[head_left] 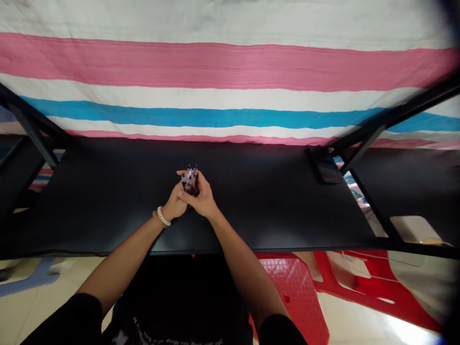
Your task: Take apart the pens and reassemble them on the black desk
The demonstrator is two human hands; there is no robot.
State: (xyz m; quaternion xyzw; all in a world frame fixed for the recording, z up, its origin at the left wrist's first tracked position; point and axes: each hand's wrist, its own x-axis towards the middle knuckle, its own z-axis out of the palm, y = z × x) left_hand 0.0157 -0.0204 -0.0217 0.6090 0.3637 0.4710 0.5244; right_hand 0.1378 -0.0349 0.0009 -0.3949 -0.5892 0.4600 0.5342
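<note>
A small black-and-white spotted object (189, 178) is cupped between my two hands, a little above the black tabletop (269, 201). Two tiny prongs stick up at its far end; its lower part is hidden by my fingers. My left hand (175, 202) is wrapped round its left and near side, with a white coil band and a tan bracelet on the wrist. My right hand (205, 197) closes on it from the right, the thumb lying across the near side towards my left hand.
A dark phone-like slab (326, 165) lies at the table's back right. Black metal frame bars (395, 112) rise at both sides. Striped cloth (223, 67) hangs behind. Red plastic stools (294, 297) stand below the front edge, and a pale object (415, 228) lies far right.
</note>
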